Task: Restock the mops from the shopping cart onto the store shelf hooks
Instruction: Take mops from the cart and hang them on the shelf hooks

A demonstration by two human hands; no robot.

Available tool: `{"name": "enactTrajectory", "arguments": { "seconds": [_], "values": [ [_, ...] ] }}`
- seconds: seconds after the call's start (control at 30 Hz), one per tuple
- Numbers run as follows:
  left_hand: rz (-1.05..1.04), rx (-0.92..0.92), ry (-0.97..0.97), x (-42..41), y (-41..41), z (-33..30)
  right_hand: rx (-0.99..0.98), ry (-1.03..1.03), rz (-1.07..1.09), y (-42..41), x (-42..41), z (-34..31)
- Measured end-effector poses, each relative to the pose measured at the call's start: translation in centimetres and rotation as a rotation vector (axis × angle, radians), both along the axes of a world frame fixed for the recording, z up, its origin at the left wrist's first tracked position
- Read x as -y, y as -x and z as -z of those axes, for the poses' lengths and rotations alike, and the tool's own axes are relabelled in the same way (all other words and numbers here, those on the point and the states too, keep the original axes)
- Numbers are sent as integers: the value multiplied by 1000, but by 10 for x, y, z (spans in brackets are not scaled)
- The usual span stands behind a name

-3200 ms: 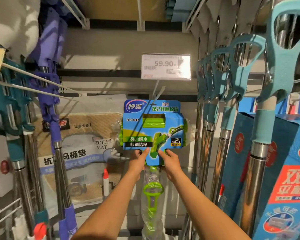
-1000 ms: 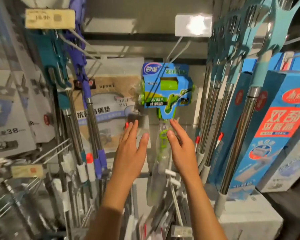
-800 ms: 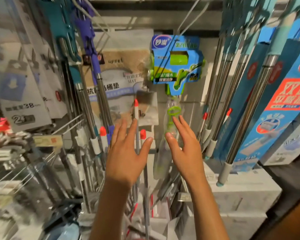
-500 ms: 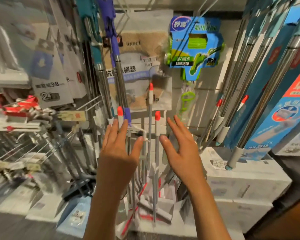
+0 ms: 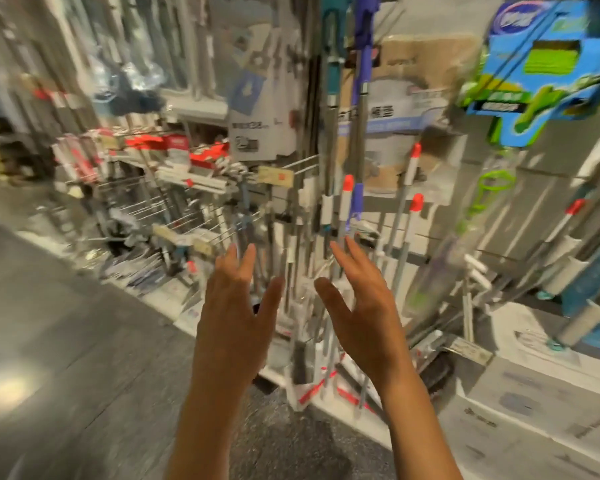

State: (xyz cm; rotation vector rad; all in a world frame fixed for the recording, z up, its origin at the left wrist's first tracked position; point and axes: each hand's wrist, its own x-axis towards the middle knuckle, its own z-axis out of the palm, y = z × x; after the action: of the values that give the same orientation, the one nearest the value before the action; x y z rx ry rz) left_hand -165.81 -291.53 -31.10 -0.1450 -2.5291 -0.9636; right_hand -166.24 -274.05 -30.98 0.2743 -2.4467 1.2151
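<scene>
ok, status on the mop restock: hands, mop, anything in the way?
Left hand open, right hand open, nothing held. Green mop in blue packaging hanging on shelf, upper right. Red-tipped poles stand beyond the fingers; view blurred.

The mop package [image 5: 541, 64] at upper right is glossy printed cardboard in blue and green, with a clear plastic sleeve [image 5: 471, 237] hanging beneath it over a green plastic handle loop [image 5: 492, 181]. Left of the package, the mop poles [image 5: 357, 133] are smooth, shiny metal with red plastic end caps [image 5: 347, 183]. Further left, the shelf hooks [image 5: 201, 216] are thin bare metal wire. The floor [image 5: 66, 341] below is grey, speckled and slightly glossy. The boxes [image 5: 534, 410] under the package are matt white cardboard.
</scene>
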Motion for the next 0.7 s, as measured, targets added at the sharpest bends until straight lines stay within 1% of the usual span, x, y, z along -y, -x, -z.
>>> {"name": "enactTrajectory", "arguments": {
  "seconds": [0.07,0.2,0.3,0.47,0.6,0.7],
  "values": [
    [-112,41,12,23,-32,7,-13,-5,-66,-15,27,10],
    [-313,110,55,73,-95,11,51,21,-250,-46,86,18],
    [-445,153,34,109,-137,9,63,35,-387,-67,130,23],
    [-628,122,-5,159,-204,10,39,-7,-552,-104,199,22],
    [-739,125,-97,202,-247,12,30,-28,-667,-134,252,22],
    [-806,91,-79,246,-282,20,50,-67,-762,-160,299,22]
  ]
}}
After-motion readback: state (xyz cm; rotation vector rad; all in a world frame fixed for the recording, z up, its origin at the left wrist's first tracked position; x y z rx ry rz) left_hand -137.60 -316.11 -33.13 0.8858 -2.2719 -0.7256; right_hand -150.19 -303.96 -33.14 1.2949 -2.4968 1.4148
